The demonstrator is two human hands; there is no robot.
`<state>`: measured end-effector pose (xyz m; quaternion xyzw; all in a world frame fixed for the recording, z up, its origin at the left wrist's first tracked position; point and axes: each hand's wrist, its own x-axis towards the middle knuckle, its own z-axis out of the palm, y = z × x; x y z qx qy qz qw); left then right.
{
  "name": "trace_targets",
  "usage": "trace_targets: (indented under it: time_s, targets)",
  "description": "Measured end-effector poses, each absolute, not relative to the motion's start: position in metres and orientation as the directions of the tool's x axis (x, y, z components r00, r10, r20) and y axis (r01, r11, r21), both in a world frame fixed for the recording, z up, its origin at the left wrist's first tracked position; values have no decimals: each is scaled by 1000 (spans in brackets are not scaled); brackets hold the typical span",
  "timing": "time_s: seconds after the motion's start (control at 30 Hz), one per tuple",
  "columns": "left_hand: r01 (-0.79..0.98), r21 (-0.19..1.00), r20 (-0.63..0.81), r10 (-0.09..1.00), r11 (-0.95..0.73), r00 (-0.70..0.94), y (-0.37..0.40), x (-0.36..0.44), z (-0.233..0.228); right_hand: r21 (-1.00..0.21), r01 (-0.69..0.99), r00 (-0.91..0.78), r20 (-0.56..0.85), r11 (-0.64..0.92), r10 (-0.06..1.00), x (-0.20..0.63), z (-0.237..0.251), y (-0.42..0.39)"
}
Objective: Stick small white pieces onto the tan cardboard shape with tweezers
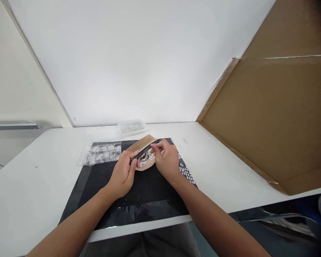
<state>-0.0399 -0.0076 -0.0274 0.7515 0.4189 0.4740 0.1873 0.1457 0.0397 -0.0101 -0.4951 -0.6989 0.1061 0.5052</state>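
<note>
A narrow dark strip (145, 150) runs slantwise between my two hands; what it is exactly cannot be made out. My left hand (121, 175) is closed, thumb and fingers pinching its lower left end. At its upper right end, my right hand (168, 160) is closed too, its fingertips gripping the strip. Beneath it lies a brown, paper-like piece (140, 144), with many small pale bits (148, 162) and some dark marks on its near part. My fingers partly cover this piece. The black mat (104, 189) spreads below both hands.
To the left is a clear compartment box (103, 153) with whitish contents. A translucent tub (132, 127) stands at the back by the wall. Small pale tiles (186, 173) lie in rows along the mat's right edge. A cardboard panel (270, 117) borders the white table (222, 182) on the right.
</note>
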Motion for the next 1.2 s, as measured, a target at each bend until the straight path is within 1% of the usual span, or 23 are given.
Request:
trace_targets:
  time_s: [0.07,0.13,0.3,0.37,0.47,0.5,0.57,0.63,0.7,0.77,0.87,0.93,0.97,1.13,1.2]
  targets:
    - [446,700,543,821,-558,176,-7,-41,-29,-622,561,-91,610,547,787,142,-11,37]
    - [443,711,539,827,-547,157,-7,-41,-29,-620,542,-120,611,567,783,140,-11,36]
    - [455,652,591,783,-606,194,-8,-39,-26,-684,553,62,604,476,795,151,-8,43]
    - [455,643,593,777,-616,212,-9,-38,-25,-677,551,47,608,487,792,151,-9,43]
    - [430,693,565,806,-579,176,-9,-39,-27,-640,545,-56,618,542,785,145,-10,38]
    - [419,710,555,816,-566,161,-9,-40,-27,-634,545,-67,620,549,782,143,-9,37]
    - [407,721,549,821,-560,155,-9,-41,-27,-647,549,-22,622,529,783,144,-8,39]
    - [419,693,569,802,-587,182,-10,-40,-25,-675,553,59,616,489,785,150,-7,44]
    - [434,656,592,777,-618,212,-10,-39,-24,-693,552,97,606,464,789,155,-7,47]
    - [441,647,593,774,-622,221,-11,-37,-23,-685,548,65,608,481,792,154,-8,46]
    - [439,682,571,801,-585,180,-10,-38,-24,-638,530,-71,623,558,779,146,-9,38]
    - [436,693,567,807,-575,164,-9,-40,-25,-623,529,-101,628,576,771,141,-8,35]
    - [436,687,571,803,-581,170,-8,-41,-24,-629,530,-79,631,568,772,141,-7,35]
    - [458,606,615,748,-650,249,-9,-41,-20,-701,549,141,616,456,775,157,-5,47]
    - [462,602,614,747,-651,253,-9,-39,-21,-712,546,161,605,440,779,158,-6,48]
